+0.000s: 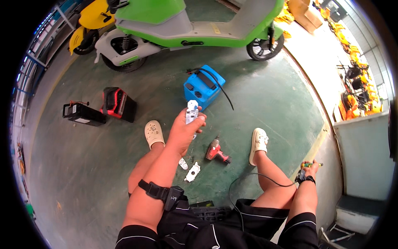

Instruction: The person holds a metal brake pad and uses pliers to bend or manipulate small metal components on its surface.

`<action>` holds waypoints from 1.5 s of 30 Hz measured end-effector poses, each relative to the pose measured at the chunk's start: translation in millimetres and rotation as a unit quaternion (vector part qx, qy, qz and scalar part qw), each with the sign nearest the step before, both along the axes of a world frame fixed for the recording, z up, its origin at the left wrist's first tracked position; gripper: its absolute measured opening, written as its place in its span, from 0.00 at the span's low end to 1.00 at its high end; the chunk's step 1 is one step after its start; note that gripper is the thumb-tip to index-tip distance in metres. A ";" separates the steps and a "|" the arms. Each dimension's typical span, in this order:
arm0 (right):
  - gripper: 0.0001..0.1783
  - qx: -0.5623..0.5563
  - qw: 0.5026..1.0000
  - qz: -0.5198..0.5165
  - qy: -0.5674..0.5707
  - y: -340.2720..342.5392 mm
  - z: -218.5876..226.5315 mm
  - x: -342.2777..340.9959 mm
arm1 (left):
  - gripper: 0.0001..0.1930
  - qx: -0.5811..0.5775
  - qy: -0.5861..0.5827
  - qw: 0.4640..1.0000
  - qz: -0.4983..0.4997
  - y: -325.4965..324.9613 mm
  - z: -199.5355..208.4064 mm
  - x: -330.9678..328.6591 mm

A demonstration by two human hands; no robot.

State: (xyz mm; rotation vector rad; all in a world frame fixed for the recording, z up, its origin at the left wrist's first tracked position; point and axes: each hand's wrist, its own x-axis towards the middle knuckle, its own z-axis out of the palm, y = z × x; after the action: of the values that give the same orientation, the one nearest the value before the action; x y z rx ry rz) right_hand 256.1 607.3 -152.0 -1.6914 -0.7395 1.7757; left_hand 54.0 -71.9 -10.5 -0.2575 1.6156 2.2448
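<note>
My left hand [185, 128] is raised over the floor in the middle, its fingers wrapped round a white plastic part [192, 108] with grey and blue detail. My right hand [311, 168] rests by my right knee, closed on a screwdriver [306, 164] with a green and yellow handle. On the floor between my feet lies a red and grey cordless impact driver [215, 151]. Close to it are a white plastic plate [192, 172] with a dark centre and a smaller white piece [183, 163], with tiny bits scattered around.
Beyond my left hand stands a blue battery box [203, 88] with a black cable. A red and black battery [118, 103] and a black one [84, 114] sit to the left. A green scooter [224, 40] spans the far side. A thin cable [265, 176] crosses my right leg.
</note>
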 end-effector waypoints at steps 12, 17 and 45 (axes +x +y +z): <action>0.14 0.072 0.997 -0.027 -0.027 13.8 -13.4 -14.1 | 0.21 -0.049 -0.010 0.999 -0.005 18.8 -4.3 -6.1; 0.09 0.072 0.997 0.021 0.028 -16.3 8.6 -51.9 | 0.19 -0.053 -0.013 0.998 -0.029 34.5 -1.6 -11.0; 0.20 -0.045 0.730 0.678 0.072 -330.7 203.8 -123.9 | 0.17 -0.060 -0.013 0.995 -0.084 54.7 -2.6 -5.8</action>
State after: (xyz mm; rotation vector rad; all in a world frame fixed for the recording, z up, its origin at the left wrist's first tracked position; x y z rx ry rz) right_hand 132.2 276.7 51.8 -0.9023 -2.1869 2.7764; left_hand 48.2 -17.3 -13.1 -0.1747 1.6950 2.0142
